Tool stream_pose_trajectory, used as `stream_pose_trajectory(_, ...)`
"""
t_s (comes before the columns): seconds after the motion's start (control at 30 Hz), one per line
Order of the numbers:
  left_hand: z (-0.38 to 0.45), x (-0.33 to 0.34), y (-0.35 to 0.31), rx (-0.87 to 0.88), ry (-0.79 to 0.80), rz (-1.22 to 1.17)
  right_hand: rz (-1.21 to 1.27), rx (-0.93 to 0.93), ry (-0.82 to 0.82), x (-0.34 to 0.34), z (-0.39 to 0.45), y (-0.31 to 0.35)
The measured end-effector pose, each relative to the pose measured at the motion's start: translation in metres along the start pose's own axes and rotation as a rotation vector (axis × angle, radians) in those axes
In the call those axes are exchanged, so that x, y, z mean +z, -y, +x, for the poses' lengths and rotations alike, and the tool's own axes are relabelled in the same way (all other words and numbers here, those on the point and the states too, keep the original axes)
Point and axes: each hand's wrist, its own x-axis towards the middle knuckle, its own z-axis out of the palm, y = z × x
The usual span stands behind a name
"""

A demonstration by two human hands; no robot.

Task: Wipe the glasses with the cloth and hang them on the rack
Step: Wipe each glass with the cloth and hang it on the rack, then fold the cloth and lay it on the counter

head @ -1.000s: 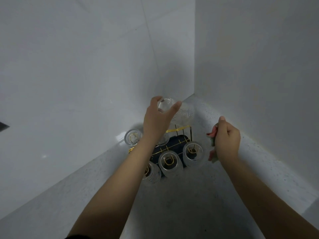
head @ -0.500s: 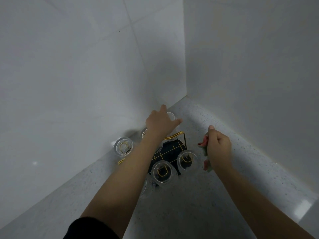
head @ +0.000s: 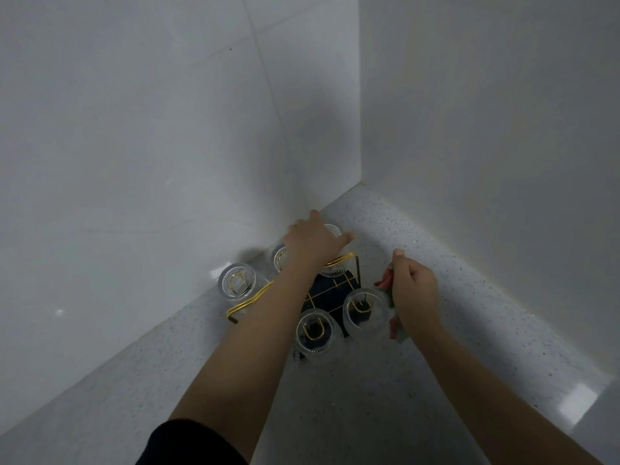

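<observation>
Speckled grey surface under gold wire rack, ribbed glasses upturned on prongs. Far glass under left hand, fingers draped over its base, grasp unclear. Best eased straight down, released once seated. Right hand clenched round red-green cloth, beside nearest glass.

Honestly can't read a single word, label, brand or number anywhere here, not on the glasses, the gold rack or the cloth at 3 o'clock.
</observation>
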Motion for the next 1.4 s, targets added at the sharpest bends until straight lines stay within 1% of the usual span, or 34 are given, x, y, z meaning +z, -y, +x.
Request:
stream_pose_trajectory(0.07, -0.007, -0.004, 0.003, 0.029, -0.055, -0.086, -0.015, -0.001, 0.007, 0.001, -0.001, 0.001)
stream_pose_trajectory(0.13, -0.019, -0.006, 0.007, 0.121, -0.152, -0.169, -0.015, -0.001, 0.017, 0.003, -0.003, 0.002)
stream_pose_trajectory(0.17, -0.026, -0.007, 0.008, 0.174, -0.161, -0.203, -0.01, 0.0, 0.021, 0.004, -0.004, 0.003)
stream_pose_trajectory(0.2, -0.031, -0.007, 0.01, 0.209, -0.123, -0.237, -0.006, -0.002, 0.022, 0.004, -0.005, 0.003)
stream_pose_trajectory(0.23, -0.036, -0.006, 0.011, 0.227, -0.052, -0.26, -0.004, -0.006, 0.022, 0.005, -0.006, 0.003)
stream_pose_trajectory(0.3, -0.041, -0.004, 0.013, 0.247, 0.062, -0.246, -0.011, -0.024, 0.018, 0.007, -0.008, 0.003)
stream_pose_trajectory(0.4, -0.04, -0.004, 0.012, 0.246, 0.074, -0.271, -0.001, -0.041, 0.011, 0.009, -0.012, 0.005)
stream_pose_trajectory(0.57, -0.038, -0.002, 0.008, 0.206, 0.023, -0.252, 0.082, -0.026, 0.022, 0.006, -0.016, 0.008)
stream_pose_trajectory(0.77, -0.024, -0.006, 0.006, 0.161, -0.054, -0.276, 0.092, 0.006, 0.006, 0.003, -0.016, 0.007)
stream_pose_trajectory(0.87, -0.019, -0.006, 0.006, 0.163, -0.053, -0.273, 0.089, 0.013, 0.01, 0.001, -0.015, 0.007)
stream_pose_trajectory(0.93, -0.021, -0.007, 0.005, 0.175, -0.059, -0.251, 0.102, 0.081, 0.028, -0.001, -0.013, 0.008)
stream_pose_trajectory(0.97, -0.022, -0.007, 0.005, 0.192, -0.079, -0.223, 0.129, 0.147, 0.053, -0.002, -0.012, 0.008)
stream_pose_trajectory(1.03, -0.031, -0.005, 0.006, 0.233, -0.152, -0.211, 0.267, 0.319, 0.136, -0.006, -0.012, 0.011)
stream_pose_trajectory(1.1, -0.044, -0.002, 0.009, 0.268, -0.26, -0.324, 0.434, 0.438, 0.223, -0.01, -0.015, 0.015)
stream_pose_trajectory(1.17, -0.063, 0.001, 0.012, 0.284, -0.34, -0.484, 0.555, 0.468, 0.313, -0.015, -0.02, 0.015)
stream_pose_trajectory(1.2, -0.078, 0.001, 0.014, 0.285, -0.338, -0.568, 0.598, 0.472, 0.354, -0.017, -0.025, 0.016)
stream_pose_trajectory(1.27, -0.109, 0.0, 0.017, 0.249, -0.25, -0.706, 0.645, 0.467, 0.418, -0.018, -0.034, 0.014)
stream_pose_trajectory(1.4, -0.166, 0.007, 0.036, 0.139, -0.04, -0.923, 0.63, 0.4, 0.494, -0.01, -0.065, 0.015)
